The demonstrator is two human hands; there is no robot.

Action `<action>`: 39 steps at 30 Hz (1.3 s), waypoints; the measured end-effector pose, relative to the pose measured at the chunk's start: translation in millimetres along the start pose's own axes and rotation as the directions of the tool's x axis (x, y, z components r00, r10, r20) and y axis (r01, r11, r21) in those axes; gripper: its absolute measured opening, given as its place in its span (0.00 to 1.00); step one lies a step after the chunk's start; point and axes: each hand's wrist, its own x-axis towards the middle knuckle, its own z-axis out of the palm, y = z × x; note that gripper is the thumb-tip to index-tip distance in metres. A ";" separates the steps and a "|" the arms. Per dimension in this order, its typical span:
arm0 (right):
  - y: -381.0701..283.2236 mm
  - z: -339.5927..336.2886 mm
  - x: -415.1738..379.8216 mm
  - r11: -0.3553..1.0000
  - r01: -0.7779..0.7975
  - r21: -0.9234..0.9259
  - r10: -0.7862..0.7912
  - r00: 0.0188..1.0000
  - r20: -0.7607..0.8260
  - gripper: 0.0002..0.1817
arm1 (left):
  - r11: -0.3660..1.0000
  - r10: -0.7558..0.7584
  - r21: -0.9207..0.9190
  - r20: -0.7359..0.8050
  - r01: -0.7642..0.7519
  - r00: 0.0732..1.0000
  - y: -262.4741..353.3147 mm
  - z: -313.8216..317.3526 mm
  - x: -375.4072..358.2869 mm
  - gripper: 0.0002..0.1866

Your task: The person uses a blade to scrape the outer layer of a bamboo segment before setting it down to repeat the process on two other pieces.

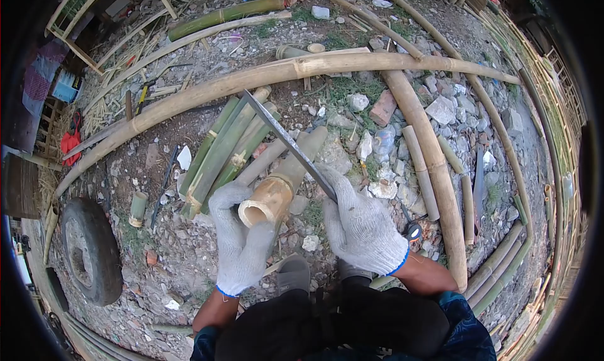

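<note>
Bamboo section, short and hollow, lies on the stony ground in front of the person's knees, cut end facing the camera. Left hand, in a white knit glove, wraps around that open end; grip closed on the section, thumb up beside the rim. Right hand, gloved likewise, is closed on the handle end of a long flat blade. Blade slants up and away to the left, crossing above the section's far part; whether the edge touches it, cannot tell. Just behind the section, a bundle of green split strips. Beyond that, a long pale bamboo pole arcs across the ground. Thick culm lies to the right, old tyre to the left. Grey sandals show below the hands.
</note>
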 end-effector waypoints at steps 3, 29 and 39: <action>-9.1 2.2 1.8 0.993 0.081 0.086 -0.077 0.996 -0.043 0.35 | 1.000 0.002 -0.011 0.011 -0.002 1.000 1.5 2.0 1.2 0.34; -17.8 7.7 -0.4 0.982 0.140 0.123 -0.123 0.983 -0.137 0.37 | 0.998 0.063 0.033 -0.048 -0.062 0.997 -5.1 10.1 -4.6 0.30; -15.7 12.4 -1.1 0.996 0.053 0.076 -0.050 0.998 -0.049 0.36 | 1.000 0.008 -0.001 -0.072 -0.008 0.997 -1.1 11.7 0.6 0.26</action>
